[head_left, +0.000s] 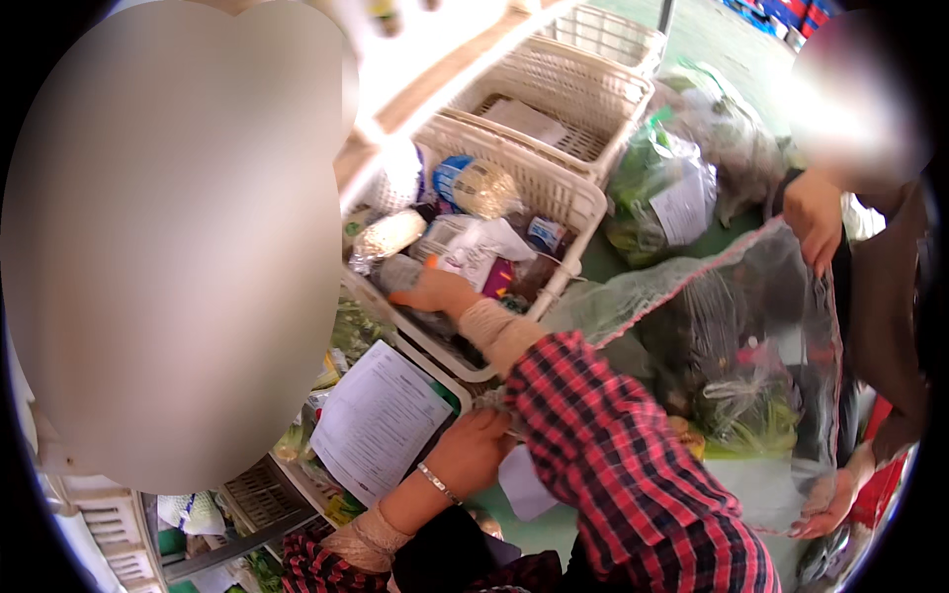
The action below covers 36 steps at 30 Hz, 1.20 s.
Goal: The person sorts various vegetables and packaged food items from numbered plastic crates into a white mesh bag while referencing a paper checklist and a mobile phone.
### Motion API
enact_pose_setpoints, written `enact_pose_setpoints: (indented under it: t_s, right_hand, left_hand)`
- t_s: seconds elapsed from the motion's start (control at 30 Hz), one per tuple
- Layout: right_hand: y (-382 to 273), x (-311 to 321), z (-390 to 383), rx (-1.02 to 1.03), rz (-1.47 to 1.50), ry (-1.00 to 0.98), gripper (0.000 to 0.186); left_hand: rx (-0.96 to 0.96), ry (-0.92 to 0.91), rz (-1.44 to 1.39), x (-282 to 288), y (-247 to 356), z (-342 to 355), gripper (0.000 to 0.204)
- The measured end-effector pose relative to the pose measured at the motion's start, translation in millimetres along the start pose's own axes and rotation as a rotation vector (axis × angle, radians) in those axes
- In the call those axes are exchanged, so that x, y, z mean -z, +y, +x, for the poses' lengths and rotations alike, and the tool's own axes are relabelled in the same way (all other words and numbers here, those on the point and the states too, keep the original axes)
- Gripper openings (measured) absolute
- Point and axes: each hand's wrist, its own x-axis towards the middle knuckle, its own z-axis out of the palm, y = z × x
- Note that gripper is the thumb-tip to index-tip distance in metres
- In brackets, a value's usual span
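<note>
My right hand (442, 293), in a red and black plaid sleeve, reaches into a white plastic crate (585, 198). Its fingers close around a clear plastic package (399, 273) among the crate's contents. Beside it lie a crumpled white printed package (481, 251), a clear-wrapped pale item (392, 232) and a blue-and-clear bag of pale food (478, 188). My left hand (473, 454), with a bracelet at the wrist, is closed below the crate's near corner; what it grips is hidden. A printed paper sheet (381, 423) lies beside it.
A co-worker's hands (817, 219) spread a large clear bag with a pink hem (682, 272), with bagged greens (746, 415) inside. Filled produce bags (660, 188) stand beyond. Another white crate (618, 99) sits behind, under a shelf edge (445, 74). A person's blurred shape covers the left.
</note>
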Motion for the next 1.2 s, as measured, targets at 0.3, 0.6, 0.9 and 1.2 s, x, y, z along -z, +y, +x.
enact_pose_setpoints:
  t_s: [0.3,0.6,0.9,1.2]
  right_hand:
    - [-9,85,-137,0.148,0.285,-0.098,0.063]
    - [12,275,-505,-0.52,0.17,0.333,0.053]
    - [6,205,-266,0.282,-0.062,0.102,0.036]
    - [14,-33,77,0.638,-0.696,0.822,0.054]
  left_hand:
    - [0.131,-0.041,0.006,6,-9,-15,0.011]
    - [0.054,0.143,0.04,32,-19,18,0.009]
    - [0.078,0.185,0.026,26,-21,-4,0.008]
    - [-0.033,0.179,-0.04,-34,-45,17,0.021]
